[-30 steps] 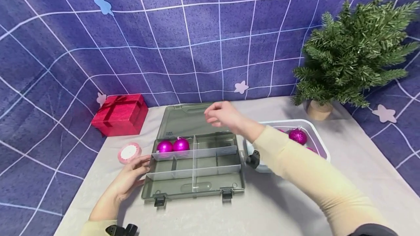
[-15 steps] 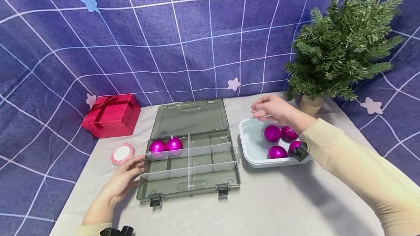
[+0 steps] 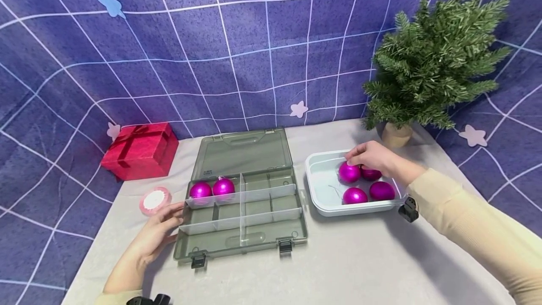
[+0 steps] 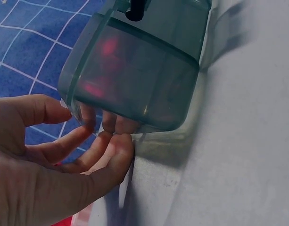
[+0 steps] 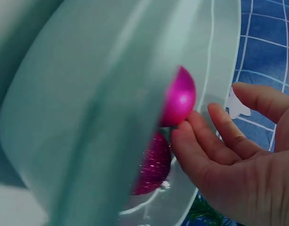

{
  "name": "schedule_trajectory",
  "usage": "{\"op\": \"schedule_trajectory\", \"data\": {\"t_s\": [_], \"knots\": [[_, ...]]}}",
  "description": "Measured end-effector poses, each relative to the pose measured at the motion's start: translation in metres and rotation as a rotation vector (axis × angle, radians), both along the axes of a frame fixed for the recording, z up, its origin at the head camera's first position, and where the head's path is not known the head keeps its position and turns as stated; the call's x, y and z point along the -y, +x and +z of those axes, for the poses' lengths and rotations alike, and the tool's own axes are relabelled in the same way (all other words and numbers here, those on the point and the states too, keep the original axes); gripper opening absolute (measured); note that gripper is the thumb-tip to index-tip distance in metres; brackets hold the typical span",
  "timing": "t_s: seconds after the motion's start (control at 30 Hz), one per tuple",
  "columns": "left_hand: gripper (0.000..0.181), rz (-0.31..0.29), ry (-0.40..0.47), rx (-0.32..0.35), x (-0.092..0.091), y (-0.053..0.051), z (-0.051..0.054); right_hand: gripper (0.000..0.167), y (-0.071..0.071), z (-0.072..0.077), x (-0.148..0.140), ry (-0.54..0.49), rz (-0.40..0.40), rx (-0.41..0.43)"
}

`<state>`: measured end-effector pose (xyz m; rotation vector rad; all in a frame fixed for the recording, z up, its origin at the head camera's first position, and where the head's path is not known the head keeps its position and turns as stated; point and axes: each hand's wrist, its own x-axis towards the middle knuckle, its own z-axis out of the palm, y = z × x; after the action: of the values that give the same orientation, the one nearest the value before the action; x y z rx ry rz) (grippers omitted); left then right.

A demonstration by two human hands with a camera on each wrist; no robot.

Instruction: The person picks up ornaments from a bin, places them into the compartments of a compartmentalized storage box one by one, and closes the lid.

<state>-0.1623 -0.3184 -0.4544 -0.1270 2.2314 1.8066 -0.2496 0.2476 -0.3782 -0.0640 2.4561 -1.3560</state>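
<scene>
In the head view, a grey-green divided organizer box [image 3: 271,227] lies with its lid [image 3: 243,154] folded back. Two shiny magenta Christmas baubles [image 3: 223,186] sit in its back-left compartment. My left hand [image 3: 158,232] rests its fingertips against the box's left side. To the right, a white plastic tub [image 3: 319,192] contains several magenta baubles, some smooth, one glittery [image 5: 156,167]. My right hand [image 3: 372,156] reaches over the tub's back rim, fingertips at a smooth bauble [image 3: 349,173]. In the right wrist view, the fingers touch that bauble [image 5: 181,99] while the thumb stands apart from it.
A pink ribbon spool [image 3: 155,201] lies left of the box, and a red gift box [image 3: 141,150] stands behind it. At the back right is a small artificial fir tree [image 3: 432,65] on a wooden base. A purple-blue patterned cloth [image 3: 203,60] hangs behind the table.
My right hand has moved from above the organizer's lid to the right and down to the tub's baubles. The left hand stays at the organizer's side. The head view has shifted slightly.
</scene>
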Motion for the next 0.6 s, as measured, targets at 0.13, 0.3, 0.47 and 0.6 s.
{"op": "schedule_trajectory", "data": {"t_s": [0.13, 0.3, 0.47, 0.6], "knots": [[0.057, -0.021, -0.003, -0.002, 0.0, -0.001, 0.0, 0.04, 0.001, -0.008, 0.0, 0.052, -0.001, 0.027], [0.056, -0.04, 0.012, -0.017, -0.002, -0.005, -0.003, 0.04, 0.004, -0.012, 0.002, 0.087, 0.03, 0.015], [0.048, -0.052, 0.071, -0.029, 0.003, -0.005, -0.005, 0.039, 0.002, -0.016, 0.009, 0.107, 0.062, -0.008], [0.04, -0.069, 0.121, -0.046, 0.01, -0.004, -0.008, 0.035, -0.002, -0.02, 0.013, 0.119, 0.048, -0.012]]}}
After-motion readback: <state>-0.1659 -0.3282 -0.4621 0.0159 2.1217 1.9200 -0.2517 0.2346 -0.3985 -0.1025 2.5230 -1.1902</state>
